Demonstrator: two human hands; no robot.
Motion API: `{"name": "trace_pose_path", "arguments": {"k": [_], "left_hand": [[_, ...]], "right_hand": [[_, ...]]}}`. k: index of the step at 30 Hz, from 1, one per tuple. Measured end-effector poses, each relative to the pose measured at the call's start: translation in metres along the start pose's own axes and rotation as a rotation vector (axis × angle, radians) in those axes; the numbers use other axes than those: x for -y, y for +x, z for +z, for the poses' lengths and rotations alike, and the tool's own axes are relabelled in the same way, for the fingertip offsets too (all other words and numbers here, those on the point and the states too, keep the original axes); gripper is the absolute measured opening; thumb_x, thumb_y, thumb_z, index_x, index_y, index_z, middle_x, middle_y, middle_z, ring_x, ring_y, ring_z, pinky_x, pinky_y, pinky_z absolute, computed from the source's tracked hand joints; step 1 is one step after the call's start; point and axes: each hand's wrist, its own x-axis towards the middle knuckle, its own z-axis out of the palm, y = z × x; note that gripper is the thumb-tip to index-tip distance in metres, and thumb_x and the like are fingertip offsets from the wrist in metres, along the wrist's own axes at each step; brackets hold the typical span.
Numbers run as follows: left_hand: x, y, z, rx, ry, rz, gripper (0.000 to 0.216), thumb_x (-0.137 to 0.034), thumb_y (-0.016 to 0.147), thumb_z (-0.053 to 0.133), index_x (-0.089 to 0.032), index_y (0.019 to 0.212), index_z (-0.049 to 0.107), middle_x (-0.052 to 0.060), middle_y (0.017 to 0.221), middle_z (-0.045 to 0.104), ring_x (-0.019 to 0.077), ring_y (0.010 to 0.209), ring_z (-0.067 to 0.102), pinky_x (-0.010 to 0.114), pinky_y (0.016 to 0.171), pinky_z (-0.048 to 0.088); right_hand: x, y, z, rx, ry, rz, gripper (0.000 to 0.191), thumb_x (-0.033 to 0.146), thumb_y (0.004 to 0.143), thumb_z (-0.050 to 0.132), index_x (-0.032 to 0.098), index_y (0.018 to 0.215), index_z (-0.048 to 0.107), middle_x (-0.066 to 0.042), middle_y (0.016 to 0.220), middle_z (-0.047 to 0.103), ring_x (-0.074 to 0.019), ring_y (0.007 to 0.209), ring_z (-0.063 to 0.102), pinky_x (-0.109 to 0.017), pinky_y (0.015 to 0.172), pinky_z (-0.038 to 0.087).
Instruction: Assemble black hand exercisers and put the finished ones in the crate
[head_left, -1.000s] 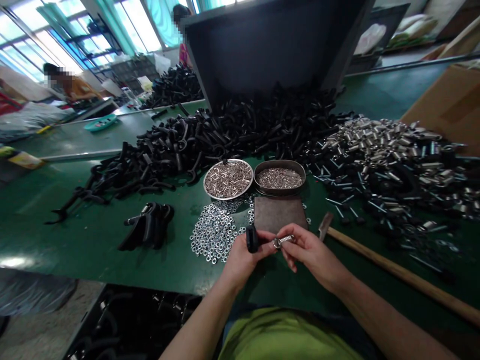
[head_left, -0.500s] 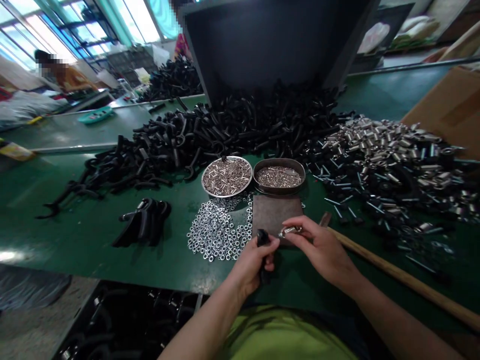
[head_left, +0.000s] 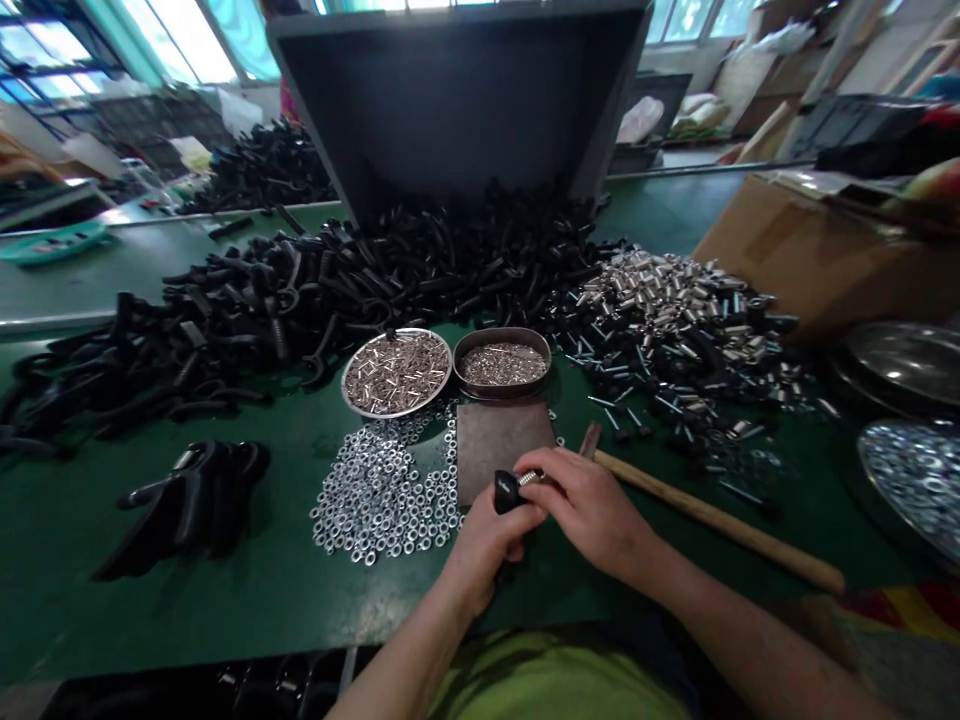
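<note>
My left hand [head_left: 480, 550] is closed around a black plastic handle [head_left: 507, 492], with the handle's rounded end showing above the fist. My right hand [head_left: 592, 510] pinches a small ribbed silver metal piece [head_left: 531, 478], perhaps a spring or a threaded part. That piece meets the end of the handle, but I cannot tell whether it sits inside. Both hands are over the near edge of a flat metal plate [head_left: 499, 440]. Left of the plate lies a spread of loose nuts [head_left: 382, 490].
Behind the plate stand a round dish of pins [head_left: 397, 372] and an oval tin [head_left: 502, 365]. A hammer [head_left: 712, 515] lies to the right. Black handles [head_left: 420, 260] are heaped before a grey bin [head_left: 465, 110]. Metal sleeves [head_left: 667, 300], a carton [head_left: 825, 250] and a bowl [head_left: 915, 490] stand rightward.
My right hand has brought the metal piece leftward to the handle in my left hand; they were apart before. The view has turned to the right, showing more of the carton and a bowl.
</note>
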Motion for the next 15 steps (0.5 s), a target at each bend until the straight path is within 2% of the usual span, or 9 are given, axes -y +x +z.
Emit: {"name": "trace_pose_path", "arguments": {"k": [3,6,8,12,13,15], "left_hand": [[-0.003,-0.004,0.002,0.072,0.190,-0.018,0.039,-0.037,0.062,0.074,-0.016,0.088,0.055,-0.006,0.059,0.041,0.0053,0.048,0.033,0.018,0.041,0.023],[0.000,-0.007,0.002,0.246,0.132,-0.105,0.041,-0.046,0.065,0.071,-0.017,0.085,0.051,-0.009,0.054,0.034,0.0046,0.044,0.026,0.018,0.041,0.020],[0.004,-0.008,0.000,0.323,0.047,-0.145,0.041,-0.050,0.067,0.068,-0.019,0.083,0.047,-0.009,0.053,0.032,0.0044,0.043,0.024,0.018,0.040,0.019],[0.009,-0.006,-0.004,0.261,-0.019,-0.124,0.038,-0.050,0.073,0.064,-0.020,0.078,0.042,-0.008,0.056,0.036,0.0043,0.045,0.027,0.017,0.041,0.018],[0.009,-0.005,-0.004,0.246,-0.010,-0.107,0.037,-0.050,0.074,0.064,-0.020,0.077,0.042,-0.008,0.056,0.038,0.0045,0.045,0.029,0.017,0.041,0.020],[0.008,-0.002,-0.004,0.223,0.027,-0.065,0.036,-0.049,0.074,0.064,-0.019,0.077,0.044,-0.006,0.056,0.040,0.0054,0.047,0.033,0.018,0.042,0.025]], "right_hand": [[-0.008,-0.002,-0.002,0.027,0.121,0.111,0.013,0.018,0.084,0.053,0.020,0.094,0.062,-0.003,0.089,0.068,-0.0159,0.084,0.062,-0.027,0.075,0.046],[-0.029,-0.009,-0.018,0.084,0.193,0.197,0.020,0.025,0.086,0.051,0.022,0.102,0.062,0.001,0.084,0.069,-0.0132,0.076,0.063,-0.023,0.069,0.047],[-0.052,-0.019,-0.038,0.011,0.074,0.307,0.020,0.028,0.087,0.049,0.024,0.101,0.063,0.002,0.084,0.069,-0.0135,0.075,0.063,-0.024,0.069,0.047],[-0.114,-0.049,-0.087,-0.264,-0.269,0.589,0.017,0.023,0.082,0.050,0.016,0.085,0.065,-0.010,0.090,0.066,-0.0246,0.085,0.059,-0.036,0.074,0.042],[-0.128,-0.057,-0.097,-0.258,-0.428,0.672,0.015,0.024,0.080,0.052,0.017,0.084,0.065,-0.010,0.092,0.065,-0.0254,0.087,0.059,-0.035,0.072,0.042],[-0.151,-0.069,-0.109,-0.192,-0.597,0.766,0.016,0.026,0.080,0.053,0.019,0.083,0.066,-0.009,0.093,0.064,-0.0252,0.088,0.058,-0.033,0.069,0.041]]}}
